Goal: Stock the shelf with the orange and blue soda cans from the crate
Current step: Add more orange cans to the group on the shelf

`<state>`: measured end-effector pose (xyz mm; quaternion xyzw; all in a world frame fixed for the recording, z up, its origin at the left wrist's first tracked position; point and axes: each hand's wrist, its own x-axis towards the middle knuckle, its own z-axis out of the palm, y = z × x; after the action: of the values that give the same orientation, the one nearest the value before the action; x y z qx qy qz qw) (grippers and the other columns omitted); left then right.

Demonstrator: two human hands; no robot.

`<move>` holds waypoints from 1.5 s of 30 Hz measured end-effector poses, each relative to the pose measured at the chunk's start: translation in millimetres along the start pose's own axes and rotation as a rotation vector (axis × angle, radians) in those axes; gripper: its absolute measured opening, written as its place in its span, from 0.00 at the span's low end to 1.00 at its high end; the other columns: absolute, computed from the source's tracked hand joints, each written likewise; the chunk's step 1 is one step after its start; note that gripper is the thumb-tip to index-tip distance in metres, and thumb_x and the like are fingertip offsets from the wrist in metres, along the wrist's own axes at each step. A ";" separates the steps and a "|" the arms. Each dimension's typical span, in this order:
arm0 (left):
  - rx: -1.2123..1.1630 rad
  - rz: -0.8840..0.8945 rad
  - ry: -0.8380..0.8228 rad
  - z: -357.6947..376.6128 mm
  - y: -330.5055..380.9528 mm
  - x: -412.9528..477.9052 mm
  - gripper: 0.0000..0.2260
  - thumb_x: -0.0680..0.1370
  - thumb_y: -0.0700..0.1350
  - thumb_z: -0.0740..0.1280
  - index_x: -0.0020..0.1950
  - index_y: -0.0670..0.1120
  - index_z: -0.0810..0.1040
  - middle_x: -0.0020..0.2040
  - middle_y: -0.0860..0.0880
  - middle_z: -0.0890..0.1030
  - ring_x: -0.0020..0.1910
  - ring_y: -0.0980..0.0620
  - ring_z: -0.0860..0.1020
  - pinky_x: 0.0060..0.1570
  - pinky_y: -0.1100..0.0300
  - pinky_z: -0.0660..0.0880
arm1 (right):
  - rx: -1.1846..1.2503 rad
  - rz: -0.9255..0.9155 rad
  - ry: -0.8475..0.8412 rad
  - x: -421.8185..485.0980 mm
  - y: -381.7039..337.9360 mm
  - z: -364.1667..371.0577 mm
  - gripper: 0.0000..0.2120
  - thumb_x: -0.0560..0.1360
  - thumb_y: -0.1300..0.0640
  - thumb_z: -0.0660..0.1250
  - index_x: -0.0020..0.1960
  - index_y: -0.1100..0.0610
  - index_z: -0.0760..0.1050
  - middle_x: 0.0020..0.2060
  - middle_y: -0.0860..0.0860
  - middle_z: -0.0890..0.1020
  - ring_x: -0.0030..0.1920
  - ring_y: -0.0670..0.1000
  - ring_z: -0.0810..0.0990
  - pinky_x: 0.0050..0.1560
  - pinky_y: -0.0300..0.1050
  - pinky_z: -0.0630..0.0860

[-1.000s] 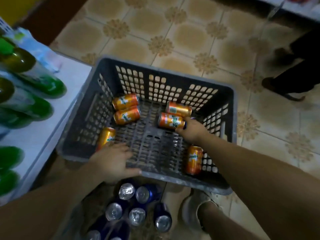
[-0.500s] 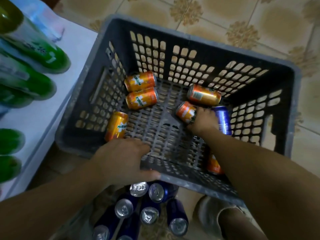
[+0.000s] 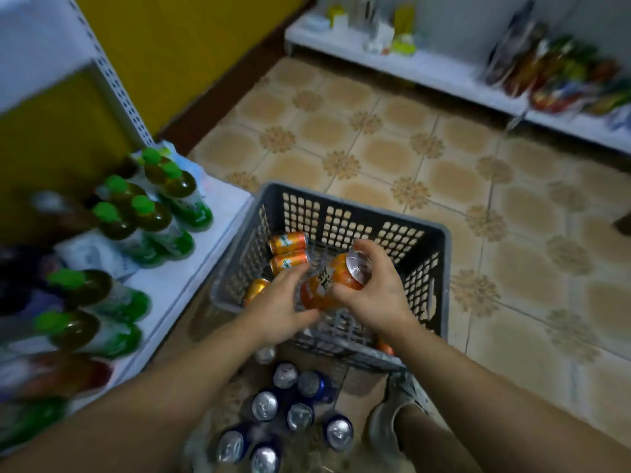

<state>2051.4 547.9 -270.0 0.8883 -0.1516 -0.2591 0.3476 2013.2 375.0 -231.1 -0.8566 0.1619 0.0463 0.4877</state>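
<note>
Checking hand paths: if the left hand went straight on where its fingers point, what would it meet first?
The orange soda can the right hand grips above the grey plastic crate; the left hand looks nearly against it, though depth is unclear.

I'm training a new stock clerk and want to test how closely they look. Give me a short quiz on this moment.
1. True or false: the right hand holds a blue can.
2. Fill in: the bottles on the shelf have ___ caps.
3. Multiple choice: relative to the crate, the cluster of upright blue cans stands A) inside it, B) outside it, by its near wall, C) on the shelf.
Key: 1 false, it grips an orange can; 2 green; 3 B.
</note>
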 end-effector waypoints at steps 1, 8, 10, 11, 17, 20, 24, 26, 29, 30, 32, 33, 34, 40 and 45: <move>-0.033 0.018 0.024 -12.9 11.7 -15.8 0.42 0.67 0.55 0.75 0.76 0.54 0.57 0.72 0.52 0.64 0.68 0.53 0.68 0.68 0.50 0.68 | 0.066 -0.023 0.018 -13.6 -23.4 -5.6 0.37 0.66 0.57 0.76 0.71 0.46 0.64 0.61 0.45 0.70 0.60 0.46 0.72 0.60 0.45 0.75; -0.356 0.085 0.240 -129.2 80.8 -155.7 0.37 0.67 0.54 0.76 0.71 0.55 0.62 0.61 0.56 0.75 0.54 0.61 0.77 0.55 0.65 0.76 | 0.504 -0.236 0.077 -102.8 -179.6 -22.2 0.30 0.68 0.60 0.76 0.62 0.41 0.67 0.56 0.45 0.74 0.52 0.45 0.77 0.39 0.33 0.76; -0.414 0.139 0.330 -159.7 99.2 -201.4 0.30 0.71 0.47 0.75 0.67 0.57 0.62 0.55 0.61 0.74 0.49 0.67 0.75 0.47 0.71 0.75 | 0.616 -0.293 0.088 -129.1 -224.6 -19.2 0.28 0.69 0.61 0.75 0.63 0.45 0.69 0.58 0.49 0.75 0.53 0.48 0.78 0.39 0.34 0.75; -0.430 0.165 0.373 -172.7 107.2 -222.8 0.30 0.70 0.47 0.75 0.65 0.57 0.62 0.54 0.60 0.74 0.49 0.66 0.75 0.48 0.68 0.75 | 0.693 -0.312 0.080 -142.2 -246.2 -17.2 0.27 0.70 0.63 0.73 0.64 0.47 0.69 0.59 0.51 0.75 0.53 0.49 0.78 0.38 0.34 0.76; -0.461 0.219 0.720 -227.2 124.7 -341.8 0.27 0.62 0.45 0.79 0.53 0.59 0.69 0.52 0.55 0.79 0.50 0.55 0.80 0.52 0.58 0.77 | 0.764 -0.460 -0.155 -216.4 -353.3 20.2 0.34 0.68 0.50 0.73 0.71 0.53 0.67 0.61 0.55 0.77 0.57 0.55 0.79 0.57 0.54 0.79; -0.455 0.179 0.854 -239.6 106.8 -394.7 0.30 0.66 0.43 0.78 0.60 0.57 0.66 0.55 0.55 0.78 0.51 0.57 0.79 0.53 0.60 0.76 | 0.423 -0.572 -0.272 -250.8 -391.8 51.7 0.41 0.66 0.42 0.75 0.73 0.48 0.61 0.61 0.51 0.76 0.57 0.53 0.79 0.58 0.54 0.78; -0.405 0.067 0.960 -251.7 63.2 -460.6 0.31 0.69 0.44 0.76 0.65 0.56 0.62 0.53 0.58 0.76 0.49 0.62 0.76 0.49 0.66 0.74 | 0.301 -0.659 -0.398 -293.6 -426.5 101.5 0.37 0.68 0.51 0.77 0.72 0.53 0.64 0.56 0.50 0.78 0.50 0.49 0.79 0.51 0.46 0.79; -0.354 -0.016 0.985 -257.4 43.3 -491.9 0.31 0.70 0.45 0.76 0.67 0.55 0.62 0.50 0.61 0.74 0.47 0.65 0.74 0.44 0.71 0.71 | 0.285 -0.678 -0.474 -313.2 -437.0 129.1 0.36 0.69 0.53 0.76 0.72 0.54 0.63 0.54 0.49 0.75 0.48 0.48 0.78 0.47 0.43 0.77; -0.253 -0.164 1.000 -263.8 10.6 -536.0 0.31 0.72 0.49 0.74 0.71 0.51 0.63 0.56 0.56 0.76 0.52 0.59 0.75 0.47 0.67 0.70 | 0.291 -0.694 -0.562 -336.0 -446.3 170.9 0.36 0.69 0.55 0.76 0.72 0.53 0.63 0.53 0.49 0.75 0.50 0.50 0.78 0.50 0.47 0.78; -0.207 -0.235 1.006 -265.4 -1.5 -549.2 0.31 0.73 0.51 0.73 0.72 0.49 0.63 0.61 0.52 0.75 0.57 0.55 0.74 0.51 0.64 0.71 | 0.278 -0.701 -0.584 -341.1 -447.8 184.0 0.36 0.69 0.55 0.76 0.72 0.53 0.63 0.53 0.49 0.76 0.52 0.51 0.78 0.53 0.49 0.78; -0.084 -0.396 0.991 -267.4 -24.5 -574.0 0.30 0.75 0.54 0.69 0.74 0.48 0.63 0.69 0.47 0.71 0.65 0.50 0.71 0.59 0.58 0.70 | 0.239 -0.722 -0.619 -347.8 -449.6 207.9 0.36 0.69 0.56 0.76 0.72 0.52 0.63 0.56 0.50 0.76 0.56 0.53 0.78 0.58 0.53 0.78; -0.016 -0.476 0.973 -268.3 -36.0 -584.1 0.29 0.76 0.54 0.67 0.74 0.47 0.64 0.71 0.47 0.69 0.67 0.49 0.70 0.62 0.57 0.68 | 0.216 -0.737 -0.632 -348.7 -450.0 218.6 0.36 0.69 0.56 0.76 0.72 0.52 0.63 0.58 0.50 0.77 0.57 0.54 0.78 0.59 0.54 0.77; 0.037 -0.542 0.950 -269.1 -47.4 -592.2 0.28 0.76 0.55 0.66 0.73 0.47 0.65 0.72 0.47 0.69 0.68 0.49 0.69 0.63 0.57 0.67 | 0.187 -0.751 -0.638 -348.7 -450.1 227.7 0.37 0.69 0.56 0.76 0.72 0.51 0.63 0.60 0.51 0.76 0.58 0.54 0.77 0.59 0.53 0.76; 0.249 -0.733 0.759 -279.4 -86.5 -588.6 0.27 0.79 0.63 0.55 0.75 0.53 0.62 0.76 0.50 0.62 0.73 0.48 0.62 0.71 0.47 0.59 | 0.145 -0.802 -0.612 -326.0 -456.6 254.7 0.35 0.71 0.57 0.75 0.72 0.51 0.62 0.59 0.49 0.75 0.58 0.52 0.75 0.55 0.46 0.72; 0.319 -0.817 0.660 -303.3 -93.8 -556.8 0.30 0.77 0.68 0.49 0.77 0.58 0.52 0.79 0.53 0.49 0.77 0.49 0.47 0.72 0.38 0.44 | 0.106 -0.859 -0.544 -288.9 -466.5 274.4 0.36 0.73 0.54 0.73 0.75 0.52 0.58 0.66 0.53 0.67 0.64 0.55 0.73 0.61 0.49 0.72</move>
<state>1774.8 1028.4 51.6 0.9507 0.2852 -0.0545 0.1090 1912.7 895.6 77.6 -0.7769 -0.3356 0.0545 0.5298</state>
